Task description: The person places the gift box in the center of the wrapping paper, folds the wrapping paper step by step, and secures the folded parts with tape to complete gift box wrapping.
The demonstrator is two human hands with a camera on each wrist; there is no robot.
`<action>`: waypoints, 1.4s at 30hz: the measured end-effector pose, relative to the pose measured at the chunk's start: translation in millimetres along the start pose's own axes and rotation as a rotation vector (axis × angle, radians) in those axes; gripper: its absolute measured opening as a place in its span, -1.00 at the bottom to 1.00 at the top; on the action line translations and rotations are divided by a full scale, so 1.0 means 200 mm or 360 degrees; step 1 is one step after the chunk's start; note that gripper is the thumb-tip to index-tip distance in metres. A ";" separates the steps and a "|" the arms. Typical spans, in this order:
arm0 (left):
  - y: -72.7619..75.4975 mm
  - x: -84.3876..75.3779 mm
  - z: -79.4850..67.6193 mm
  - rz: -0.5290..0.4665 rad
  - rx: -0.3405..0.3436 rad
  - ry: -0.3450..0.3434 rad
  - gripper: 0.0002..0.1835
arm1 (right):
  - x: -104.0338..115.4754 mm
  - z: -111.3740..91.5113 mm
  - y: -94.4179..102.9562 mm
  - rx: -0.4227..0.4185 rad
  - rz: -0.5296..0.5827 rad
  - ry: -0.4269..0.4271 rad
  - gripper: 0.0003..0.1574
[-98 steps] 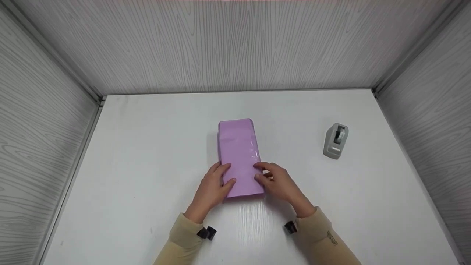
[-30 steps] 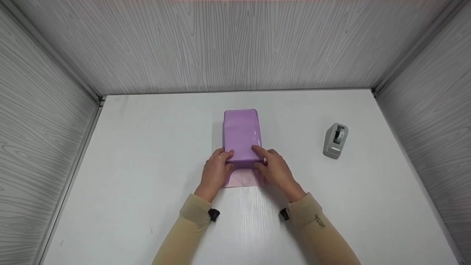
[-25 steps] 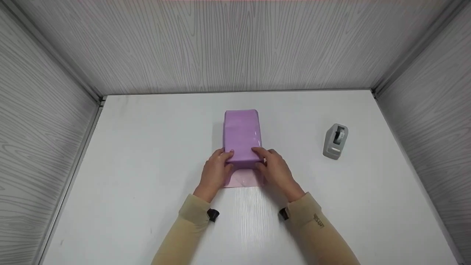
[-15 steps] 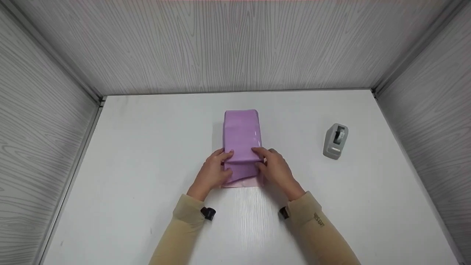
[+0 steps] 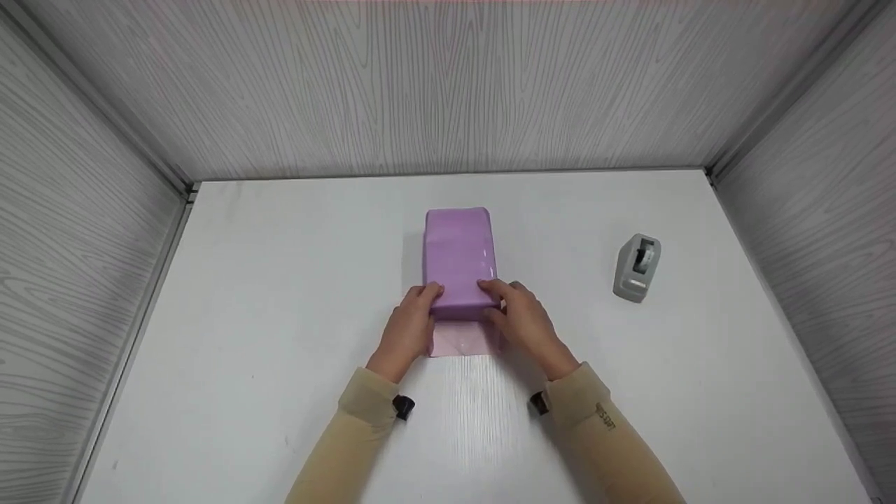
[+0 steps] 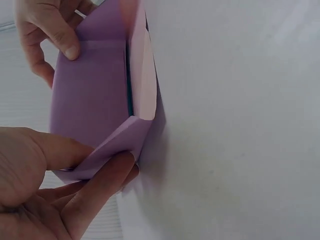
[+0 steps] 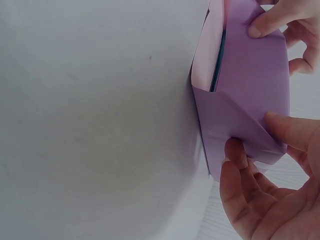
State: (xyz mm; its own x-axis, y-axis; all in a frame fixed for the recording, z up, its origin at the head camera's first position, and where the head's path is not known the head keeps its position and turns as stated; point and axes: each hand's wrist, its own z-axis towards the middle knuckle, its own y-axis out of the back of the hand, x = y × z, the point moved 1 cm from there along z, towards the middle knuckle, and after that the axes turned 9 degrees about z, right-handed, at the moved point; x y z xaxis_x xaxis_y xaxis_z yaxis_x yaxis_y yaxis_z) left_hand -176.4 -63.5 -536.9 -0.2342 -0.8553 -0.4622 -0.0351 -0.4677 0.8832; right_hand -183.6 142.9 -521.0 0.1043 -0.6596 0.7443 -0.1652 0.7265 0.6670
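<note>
the purple paper parcel (image 5: 458, 259), a box shape in wrapping paper, lies near the middle of the tabletop (image 5: 301, 280) with one short end toward me. at that end the upper flap (image 6: 90, 95) is turned down over the face, the corners are drawn into slanting folds, and the lower flap (image 5: 463, 339) lies out toward me with its pale pink inner side up. a thin teal strip (image 7: 218, 62) shows in the gap between the two flaps; i can't tell what it belongs to.

my fingers are narrow on both sides. my left hand (image 5: 408, 325) pinches the left corner fold, thumb on the inside and fingers outside. my right hand (image 5: 521, 322) holds the right corner, its thumb on the end face and the other fingers curled at the side.

i'd judge that i'm on the end fold: upper flap down, corners being creased, lower flap not yet raised. the next move, to my mind, calls for keeping both corners pinched flat while the lower flap comes up snug over the end; let one corner go early and the paper could spring out.

well off to my right stands a grey tape dispenser (image 5: 637, 269), touched by neither hand; a closed seam would likely want it. tan sleeves (image 5: 367, 399) cover my forearms, and a wood-grain back wall (image 5: 448, 91) rises behind the tabletop.
</note>
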 end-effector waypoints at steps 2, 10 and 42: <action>-0.01 -0.01 0.00 0.0050 -0.0043 -0.0020 -0.52 | 0.00 0.00 0.00 0.0004 -0.0002 0.0008 -0.38; -0.03 0.00 -0.02 0.0057 -0.0123 -0.0078 -0.48 | 0.00 0.00 0.00 -0.0022 -0.0003 0.0033 -0.39; 0.05 -0.01 -0.03 -0.0041 -0.0213 0.0007 -0.71 | -0.01 0.01 0.00 0.0002 0.0079 -0.0012 -0.39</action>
State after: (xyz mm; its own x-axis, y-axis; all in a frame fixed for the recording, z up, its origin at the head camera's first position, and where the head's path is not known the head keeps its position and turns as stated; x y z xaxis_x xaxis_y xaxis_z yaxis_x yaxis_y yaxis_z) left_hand -170.2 -66.9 -527.9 -0.2305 -0.8433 -0.4854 0.0891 -0.5151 0.8525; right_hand -185.1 144.3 -522.7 0.0885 -0.6241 0.7763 -0.1711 0.7583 0.6291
